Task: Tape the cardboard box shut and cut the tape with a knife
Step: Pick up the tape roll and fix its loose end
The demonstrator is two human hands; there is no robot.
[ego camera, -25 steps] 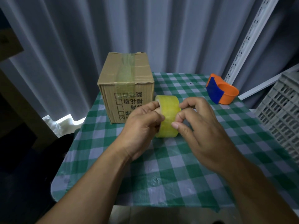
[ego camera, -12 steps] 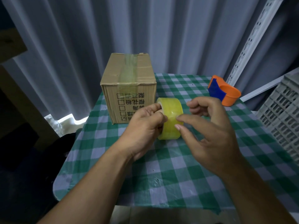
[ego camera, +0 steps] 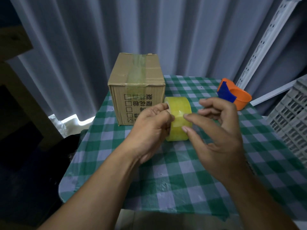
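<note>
Tape [ego camera: 178, 120] is sitting upright in the left hand [ego camera: 149, 127], clenched on its core above the tabletop [ego camera: 182, 180], while the right hand [ego camera: 216, 130], grip loose, is picking at its near face, box [ego camera: 136, 90] just behind-left.

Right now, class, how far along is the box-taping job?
Done: the cardboard box sits closed with a tape strip already along its top seam. In hand: the left hand holds the yellow tape roll while the right hand fingers its surface. Left: pulling tape, sticking, cutting; no knife is visible.
</note>
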